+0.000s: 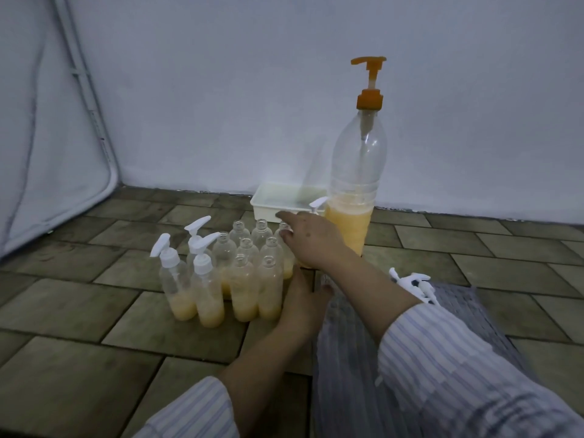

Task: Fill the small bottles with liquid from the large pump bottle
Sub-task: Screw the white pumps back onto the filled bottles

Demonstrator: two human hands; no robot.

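The person sits on a floor of brown tiles, in front of a pale wall. The large pump bottle stands upright near the wall, to the right of the group of small bottles. It has an orange pump head and a clear body; yellow liquid fills only the lower part of it.

The small bottles stand close together on the floor, touching each other, and each one has some yellow liquid at the bottom. Three of them on the left side carry white pump caps; the others are open at the neck. Behind the group, near the wall, there is a white tray.

The right hand reaches forward over the back right part of the group, just in front of the large pump bottle. Its fingers are stretched forward and a little spread, near the neck of one small bottle, and the top of a white pump shows just behind the hand. I cannot tell if the hand holds something under the palm.

The left hand rests low on the floor, just beside the right side of the front small bottles. Its fingers look straight and relaxed, and they hold nothing that I can see.

On the striped cloth at the right, some loose white pumps lie together
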